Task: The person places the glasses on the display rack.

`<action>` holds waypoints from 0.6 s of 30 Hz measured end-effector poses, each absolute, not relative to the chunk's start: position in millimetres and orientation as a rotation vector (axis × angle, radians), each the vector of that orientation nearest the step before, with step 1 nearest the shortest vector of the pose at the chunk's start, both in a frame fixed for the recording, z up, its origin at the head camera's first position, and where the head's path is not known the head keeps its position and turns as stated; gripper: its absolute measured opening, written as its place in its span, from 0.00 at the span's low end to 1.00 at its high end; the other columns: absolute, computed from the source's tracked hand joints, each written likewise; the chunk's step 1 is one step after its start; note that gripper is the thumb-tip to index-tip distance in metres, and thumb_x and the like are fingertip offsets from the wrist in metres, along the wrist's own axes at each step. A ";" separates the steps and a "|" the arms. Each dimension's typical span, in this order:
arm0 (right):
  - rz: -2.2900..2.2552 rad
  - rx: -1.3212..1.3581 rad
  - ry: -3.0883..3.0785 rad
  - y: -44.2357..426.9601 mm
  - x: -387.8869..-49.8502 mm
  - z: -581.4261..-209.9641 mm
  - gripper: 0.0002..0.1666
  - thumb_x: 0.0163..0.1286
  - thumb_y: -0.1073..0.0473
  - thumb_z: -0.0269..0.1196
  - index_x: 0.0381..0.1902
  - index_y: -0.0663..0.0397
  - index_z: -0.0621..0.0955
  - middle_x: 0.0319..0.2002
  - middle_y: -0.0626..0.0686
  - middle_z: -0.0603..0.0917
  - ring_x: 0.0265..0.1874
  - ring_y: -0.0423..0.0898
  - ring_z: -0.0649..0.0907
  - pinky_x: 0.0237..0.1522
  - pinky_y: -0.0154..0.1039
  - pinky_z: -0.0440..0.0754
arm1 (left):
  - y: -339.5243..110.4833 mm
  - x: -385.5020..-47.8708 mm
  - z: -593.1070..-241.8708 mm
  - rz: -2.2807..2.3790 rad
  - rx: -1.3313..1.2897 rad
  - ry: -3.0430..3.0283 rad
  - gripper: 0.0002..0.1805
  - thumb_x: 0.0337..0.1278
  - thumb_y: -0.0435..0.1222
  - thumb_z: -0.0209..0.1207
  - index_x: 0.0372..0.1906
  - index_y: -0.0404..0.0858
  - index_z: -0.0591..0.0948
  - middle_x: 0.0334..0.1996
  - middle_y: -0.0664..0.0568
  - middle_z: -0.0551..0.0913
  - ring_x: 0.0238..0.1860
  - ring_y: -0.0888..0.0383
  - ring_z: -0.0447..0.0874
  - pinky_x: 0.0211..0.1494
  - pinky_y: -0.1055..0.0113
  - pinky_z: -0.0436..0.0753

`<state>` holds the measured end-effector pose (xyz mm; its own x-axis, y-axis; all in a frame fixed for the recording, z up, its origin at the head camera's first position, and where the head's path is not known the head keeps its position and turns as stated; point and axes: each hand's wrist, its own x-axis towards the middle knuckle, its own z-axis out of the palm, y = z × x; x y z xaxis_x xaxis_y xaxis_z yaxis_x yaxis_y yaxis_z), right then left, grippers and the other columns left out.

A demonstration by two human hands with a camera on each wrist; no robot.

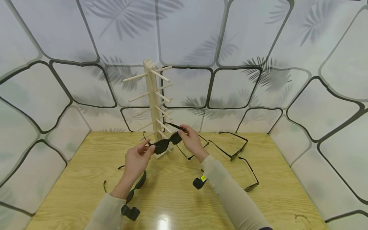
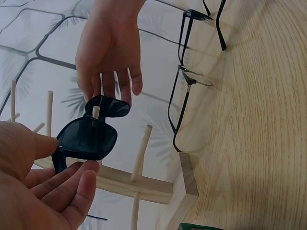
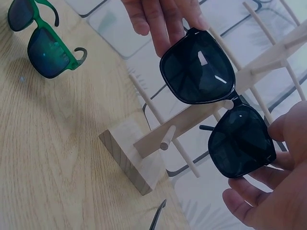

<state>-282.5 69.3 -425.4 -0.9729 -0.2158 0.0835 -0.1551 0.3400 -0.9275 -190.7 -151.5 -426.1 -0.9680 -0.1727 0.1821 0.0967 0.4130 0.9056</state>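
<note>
Left hand (image 1: 135, 160): pinches one end of black sunglasses (image 1: 162, 146)
Right hand (image 1: 191, 140): pinches the other
Black sunglasses: at five o'clock from wooden rack (image 1: 151, 92)
Green sunglasses (image 1: 141, 181): seven o'clock from these

no text, brand or number can be read in any of the three views. a bright yellow, label-like patch (image 1: 203, 178) stands on the small black device (image 1: 197, 183) by the right sleeve (image 1: 219, 179); anything printed there is too small to make out. on the black sunglasses (image 2: 79, 139), a tiny pale mark (image 2: 59, 146) shows at the frame's outer corner, unreadable as lettering or logo.
</note>
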 end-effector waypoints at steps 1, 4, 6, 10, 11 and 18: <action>-1.735 -0.353 2.529 69.5 -282.6 -425.5 0.30 0.86 0.48 0.54 0.79 0.50 0.70 0.76 0.61 0.72 0.73 0.62 0.75 0.70 0.62 0.75 | -151.5 -190.7 -426.2 -1.576 0.064 -2.423 0.25 0.75 0.39 0.64 0.71 0.39 0.80 0.47 0.38 0.92 0.45 0.44 0.94 0.37 0.75 0.81; -1.724 -0.357 2.530 70.2 -282.6 -425.3 0.30 0.86 0.47 0.54 0.79 0.50 0.70 0.77 0.61 0.71 0.74 0.62 0.73 0.71 0.63 0.75 | -152.0 -190.5 -427.3 -1.564 0.058 -2.423 0.25 0.75 0.39 0.64 0.71 0.39 0.80 0.45 0.39 0.93 0.43 0.47 0.94 0.37 0.75 0.81; -1.724 -0.358 2.528 70.6 -282.7 -424.9 0.30 0.85 0.47 0.54 0.79 0.49 0.70 0.78 0.61 0.70 0.75 0.62 0.73 0.72 0.63 0.74 | -152.7 -190.5 -428.8 -1.554 0.048 -2.419 0.25 0.74 0.39 0.64 0.71 0.38 0.80 0.45 0.39 0.93 0.42 0.47 0.94 0.38 0.75 0.81; -1.728 -0.351 2.531 71.3 -282.0 -423.4 0.30 0.85 0.48 0.55 0.78 0.50 0.71 0.78 0.62 0.70 0.75 0.63 0.72 0.72 0.63 0.73 | -154.0 -189.4 -430.5 -1.546 0.024 -2.411 0.25 0.74 0.38 0.65 0.71 0.37 0.80 0.45 0.39 0.92 0.42 0.47 0.94 0.38 0.75 0.82; -1.726 -0.347 2.536 71.5 -281.7 -423.0 0.29 0.85 0.48 0.55 0.78 0.50 0.71 0.77 0.62 0.71 0.75 0.62 0.73 0.72 0.63 0.74 | -154.3 -188.9 -430.8 -1.541 0.019 -2.413 0.25 0.74 0.38 0.65 0.71 0.37 0.80 0.46 0.39 0.92 0.43 0.47 0.94 0.39 0.76 0.82; -1.747 -0.341 2.570 76.0 -276.4 -420.1 0.28 0.84 0.48 0.56 0.77 0.50 0.73 0.70 0.61 0.78 0.66 0.60 0.79 0.64 0.60 0.79 | -158.3 -177.8 -427.9 -1.515 0.005 -2.420 0.25 0.76 0.41 0.63 0.73 0.39 0.78 0.50 0.38 0.91 0.47 0.44 0.94 0.41 0.76 0.82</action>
